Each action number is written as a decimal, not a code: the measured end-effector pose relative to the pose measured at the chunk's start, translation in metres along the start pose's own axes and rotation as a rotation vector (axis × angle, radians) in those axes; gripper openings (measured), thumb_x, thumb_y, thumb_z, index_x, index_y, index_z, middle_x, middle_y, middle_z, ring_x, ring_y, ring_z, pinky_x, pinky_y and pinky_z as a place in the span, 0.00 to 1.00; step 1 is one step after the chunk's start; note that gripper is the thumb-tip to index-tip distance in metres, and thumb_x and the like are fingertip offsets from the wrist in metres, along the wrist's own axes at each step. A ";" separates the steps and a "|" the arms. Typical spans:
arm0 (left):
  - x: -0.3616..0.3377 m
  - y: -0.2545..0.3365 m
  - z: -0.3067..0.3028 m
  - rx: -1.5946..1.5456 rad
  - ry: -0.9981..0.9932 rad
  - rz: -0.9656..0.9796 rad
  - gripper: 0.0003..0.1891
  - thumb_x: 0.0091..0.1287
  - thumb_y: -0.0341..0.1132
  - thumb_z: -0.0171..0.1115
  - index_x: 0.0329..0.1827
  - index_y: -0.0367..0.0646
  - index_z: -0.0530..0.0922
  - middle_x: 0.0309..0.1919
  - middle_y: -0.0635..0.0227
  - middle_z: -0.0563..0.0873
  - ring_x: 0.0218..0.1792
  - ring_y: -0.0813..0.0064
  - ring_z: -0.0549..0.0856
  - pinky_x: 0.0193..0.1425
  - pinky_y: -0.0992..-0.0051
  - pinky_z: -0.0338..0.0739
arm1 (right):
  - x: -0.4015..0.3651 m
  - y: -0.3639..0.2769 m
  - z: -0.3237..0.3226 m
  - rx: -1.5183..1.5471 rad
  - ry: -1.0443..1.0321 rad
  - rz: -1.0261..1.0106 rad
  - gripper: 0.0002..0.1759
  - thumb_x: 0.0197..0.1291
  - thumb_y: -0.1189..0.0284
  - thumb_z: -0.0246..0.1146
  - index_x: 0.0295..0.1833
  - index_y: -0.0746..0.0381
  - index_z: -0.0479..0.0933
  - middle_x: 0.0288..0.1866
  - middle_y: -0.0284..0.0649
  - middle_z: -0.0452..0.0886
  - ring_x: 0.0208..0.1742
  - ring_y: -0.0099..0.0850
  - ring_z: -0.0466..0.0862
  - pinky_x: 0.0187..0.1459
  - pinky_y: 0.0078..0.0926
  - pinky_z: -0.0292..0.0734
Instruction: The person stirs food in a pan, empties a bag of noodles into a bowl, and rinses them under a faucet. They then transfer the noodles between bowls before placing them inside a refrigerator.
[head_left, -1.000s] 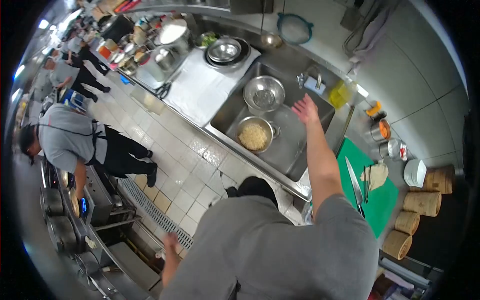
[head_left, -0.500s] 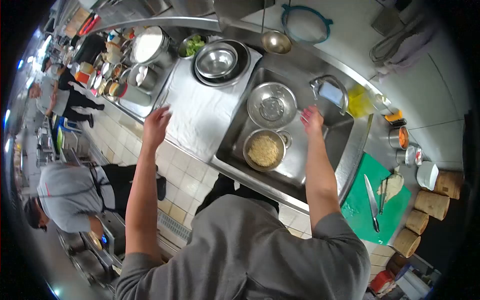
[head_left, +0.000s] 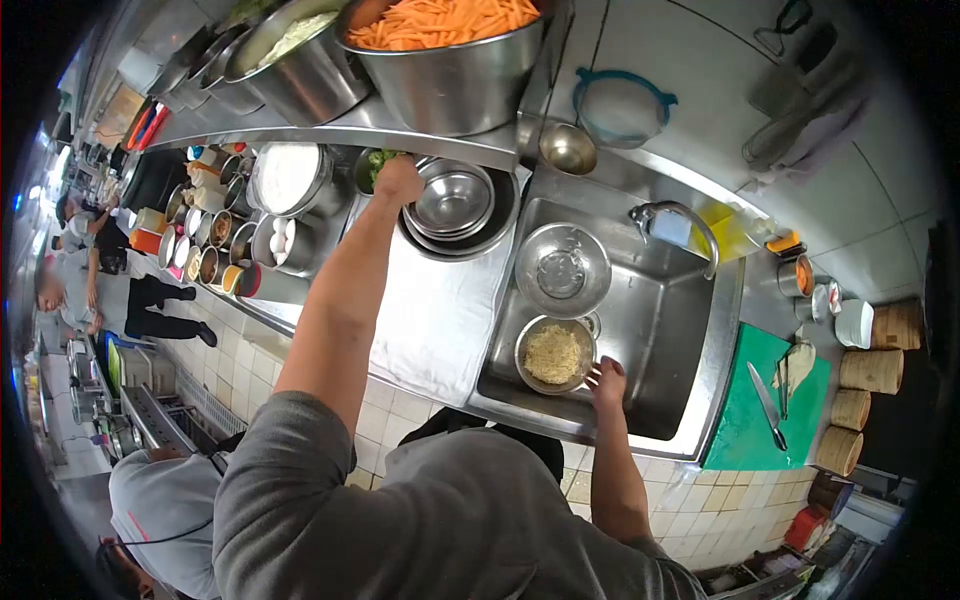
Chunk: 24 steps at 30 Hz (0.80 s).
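My left hand (head_left: 401,181) is stretched to the back of the counter, between a small metal bowl of green leaves (head_left: 378,165) and a stack of metal bowls (head_left: 452,198). Its fingers are hidden from me, so whether it grips a rim cannot be seen. My right hand (head_left: 606,382) is low over the sink (head_left: 640,400), fingers stretched out and apart at the right edge of a metal bowl (head_left: 527,378) of pale yellow shreds (head_left: 553,354). Behind that bowl, a larger metal bowl (head_left: 563,270) with water in it sits in the sink.
A faucet (head_left: 675,212) arches over the sink's back right. On the right, a green cutting board (head_left: 740,435) bears a knife (head_left: 766,405). A shelf above holds a large pot of orange strips (head_left: 445,85). Left stand egg and sauce containers (head_left: 283,240). Co-workers (head_left: 165,510) are at left.
My left hand has reached forward and right to the bowls at the back. My right hand has moved from near the faucet back towards me, beside the bowl of shreds. The view has shifted.
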<state>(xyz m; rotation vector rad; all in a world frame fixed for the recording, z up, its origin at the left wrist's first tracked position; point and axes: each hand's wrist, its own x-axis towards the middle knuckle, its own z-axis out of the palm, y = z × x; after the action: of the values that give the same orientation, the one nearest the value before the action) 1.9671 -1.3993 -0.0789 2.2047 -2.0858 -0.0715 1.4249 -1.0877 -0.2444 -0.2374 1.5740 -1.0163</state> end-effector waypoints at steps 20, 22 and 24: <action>-0.117 0.009 -0.105 -0.753 0.763 -0.480 0.07 0.60 0.19 0.56 0.40 0.32 0.78 0.49 0.52 0.86 0.43 0.60 0.87 0.49 0.66 0.81 | 0.101 0.055 -0.003 -0.902 -0.060 0.147 0.40 0.57 0.58 0.69 0.72 0.63 0.64 0.50 0.50 0.84 0.42 0.40 0.85 0.32 0.40 0.82; -0.146 0.036 -0.110 -1.627 0.738 -0.463 0.23 0.65 0.21 0.56 0.65 0.37 0.76 0.52 0.54 0.85 0.51 0.58 0.88 0.48 0.57 0.87 | 0.130 0.074 -0.014 -0.850 -0.094 0.199 0.40 0.55 0.60 0.70 0.72 0.62 0.65 0.52 0.52 0.84 0.44 0.42 0.85 0.33 0.44 0.82; -0.186 0.064 -0.113 -1.702 0.571 -0.402 0.23 0.67 0.22 0.57 0.67 0.40 0.72 0.60 0.52 0.82 0.61 0.51 0.84 0.49 0.51 0.88 | 0.165 0.097 -0.024 -0.733 -0.160 0.298 0.41 0.52 0.62 0.72 0.71 0.62 0.66 0.56 0.55 0.82 0.49 0.44 0.84 0.36 0.52 0.81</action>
<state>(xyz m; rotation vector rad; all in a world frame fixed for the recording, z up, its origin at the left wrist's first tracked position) 1.9053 -1.2123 0.0328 1.1566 -0.5709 -0.7690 1.3918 -1.1256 -0.4307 -0.5497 1.7153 -0.1548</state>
